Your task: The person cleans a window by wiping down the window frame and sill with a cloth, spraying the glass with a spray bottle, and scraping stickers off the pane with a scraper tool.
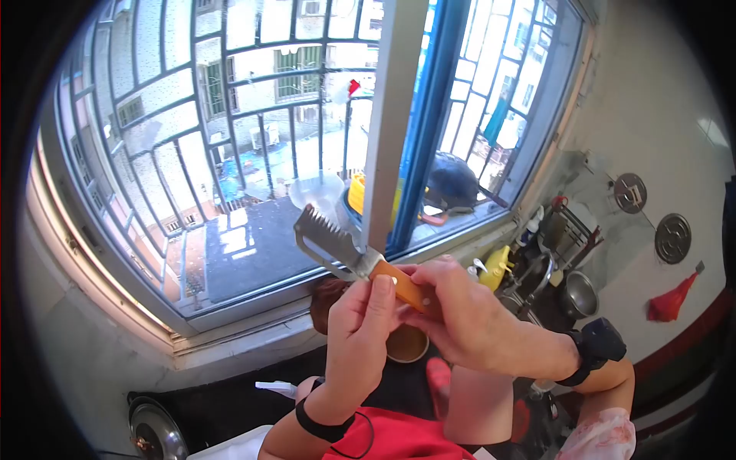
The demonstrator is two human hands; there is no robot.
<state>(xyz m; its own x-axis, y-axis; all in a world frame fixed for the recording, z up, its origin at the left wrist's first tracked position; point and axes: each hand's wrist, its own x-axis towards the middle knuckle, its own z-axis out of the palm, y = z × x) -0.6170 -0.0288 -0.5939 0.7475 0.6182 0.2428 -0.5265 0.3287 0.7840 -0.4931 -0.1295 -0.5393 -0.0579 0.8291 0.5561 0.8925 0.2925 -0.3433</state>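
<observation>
Held up before the window is a fish scaler (330, 241) with a toothed metal head and an orange-brown handle. Its head points up and to the left, the teeth along the upper side. My left hand (360, 326) pinches the handle close to the metal neck, thumb on top. Around the rear of the handle is my right hand (471, 310), closed and covering its end. Below my hands, a round brown-filled bowl (408, 343) is partly hidden by them.
A barred window (253, 161) fills the far side, with a dark wok (452, 180) beyond it. At right stand a yellow bottle (497, 267) and a steel bowl (579, 294). A metal lid (157, 433) lies at lower left; a red cloth (668, 303) hangs on the wall.
</observation>
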